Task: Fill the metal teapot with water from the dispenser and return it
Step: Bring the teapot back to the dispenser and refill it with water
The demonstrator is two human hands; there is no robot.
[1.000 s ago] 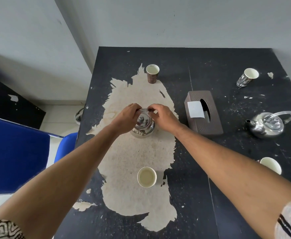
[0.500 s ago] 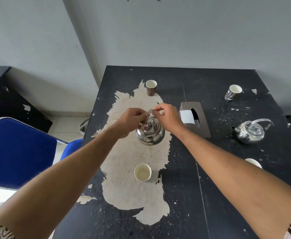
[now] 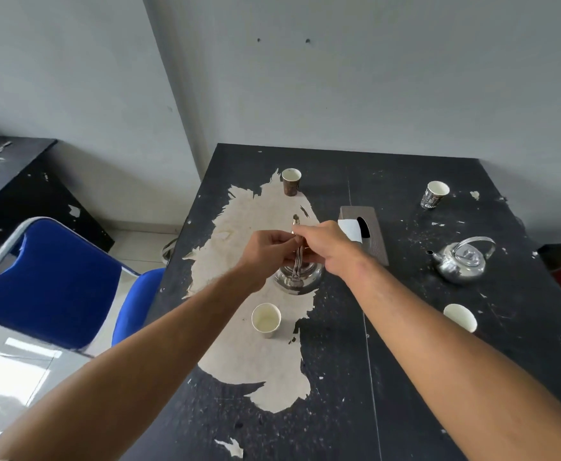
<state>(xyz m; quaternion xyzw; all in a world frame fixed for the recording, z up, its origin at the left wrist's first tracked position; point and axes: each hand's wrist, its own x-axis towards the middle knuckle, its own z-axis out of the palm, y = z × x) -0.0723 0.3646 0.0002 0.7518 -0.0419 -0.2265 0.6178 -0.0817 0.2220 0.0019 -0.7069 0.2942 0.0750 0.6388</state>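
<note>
Both hands, left hand (image 3: 272, 249) and right hand (image 3: 327, 246), pinch thin wire handle (image 3: 297, 257) of shiny round metal teapot (image 3: 300, 277). Advice: keep handle upright, lift level clear of white paper cup (image 3: 266, 319).

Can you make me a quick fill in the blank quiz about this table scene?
1. Both hands, left hand and right hand, grip the teapot by its ____.
2. A second teapot sits to the ____ of the tissue box.
3. The chair is ____ in colour.

Missing words: handle; right; blue
</note>
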